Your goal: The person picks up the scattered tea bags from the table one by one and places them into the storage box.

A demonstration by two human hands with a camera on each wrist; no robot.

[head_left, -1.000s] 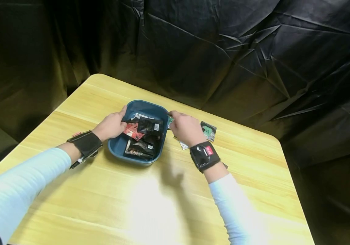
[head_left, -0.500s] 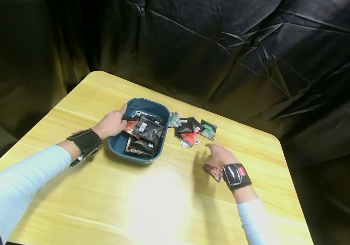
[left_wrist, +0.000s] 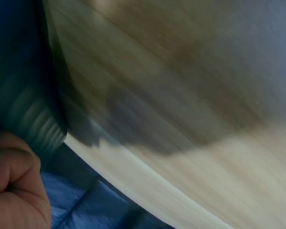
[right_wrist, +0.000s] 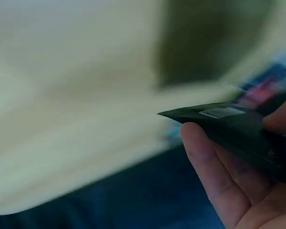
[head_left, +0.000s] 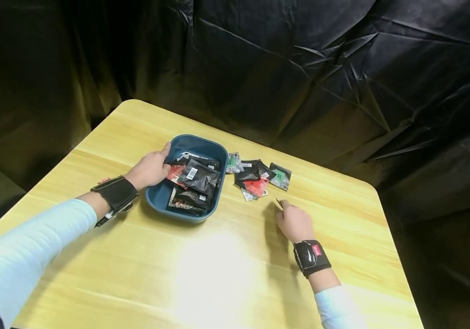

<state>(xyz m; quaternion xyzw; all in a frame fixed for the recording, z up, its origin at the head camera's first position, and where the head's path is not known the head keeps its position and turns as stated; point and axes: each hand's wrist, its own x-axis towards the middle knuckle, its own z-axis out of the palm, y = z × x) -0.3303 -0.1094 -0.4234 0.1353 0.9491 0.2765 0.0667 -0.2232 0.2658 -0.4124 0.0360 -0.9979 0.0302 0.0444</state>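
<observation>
My left hand (head_left: 148, 169) grips the left rim of a blue plastic tub (head_left: 152, 201) on the table. Its curled fingers also show at the lower left of the left wrist view. Inside the tub lie several black and red sachets; a black sachet (head_left: 203, 178) with a white barcode label is on top. Right of the tub, my right hand (head_left: 296, 221) pinches a dark flat sachet (right_wrist: 243, 131) between thumb and fingers, its barcode side showing in the right wrist view. From the head only a thin corner of it is visible.
Just right of the tub lies a loose group of sachets: a grey-green one (head_left: 233, 163), black ones (head_left: 248, 170) and a red one (head_left: 256, 186). A black-and-green sachet (head_left: 280, 176) sits at their right. Black sheeting (head_left: 300, 68) hangs behind the wooden table (head_left: 136, 274).
My right hand has moved from the tub's right rim toward the near right and picked up the red-patterned sachet there. Another black sachet now lies on top in the tub. The left hand stays put.
</observation>
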